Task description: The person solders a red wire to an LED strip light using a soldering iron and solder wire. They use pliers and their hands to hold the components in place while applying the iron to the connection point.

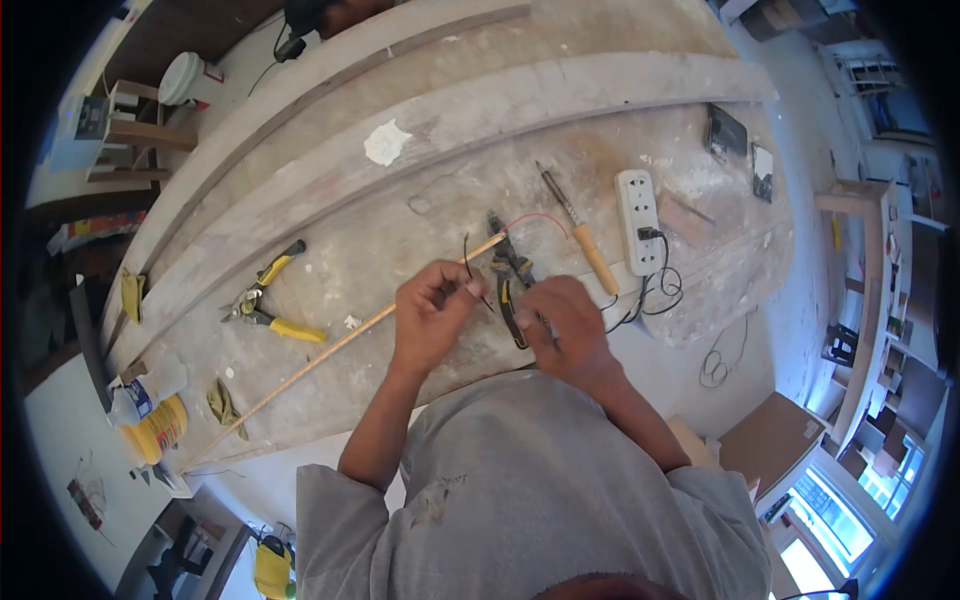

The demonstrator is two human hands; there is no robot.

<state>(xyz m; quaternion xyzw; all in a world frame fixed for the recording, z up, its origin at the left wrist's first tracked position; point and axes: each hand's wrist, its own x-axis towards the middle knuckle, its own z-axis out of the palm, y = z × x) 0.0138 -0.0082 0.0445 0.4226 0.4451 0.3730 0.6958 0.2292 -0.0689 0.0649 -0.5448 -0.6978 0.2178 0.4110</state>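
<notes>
My left hand (437, 310) is closed in a pinch on a thin black wire (467, 252), which sticks up past the fingertips. To its right, my right hand (568, 328) is closed too, with its fingers curled down; whatever it may hold is hidden. Between and just beyond the hands lies a pair of pliers (508, 265) with dark and yellow handles, partly covered by my right hand. A long thin strip (345, 343) runs diagonally across the table behind my left hand. From its upper end curves a red wire (543, 215).
A soldering iron (594, 258) with a wooden handle lies beside a white power strip (632, 205) with a black plug in it. Yellow-handled snips (290, 328) rest at left. Long pale boards (480, 112) cross the table's far side. Bottles (160, 425) stand at far left. Another person's head shows at top.
</notes>
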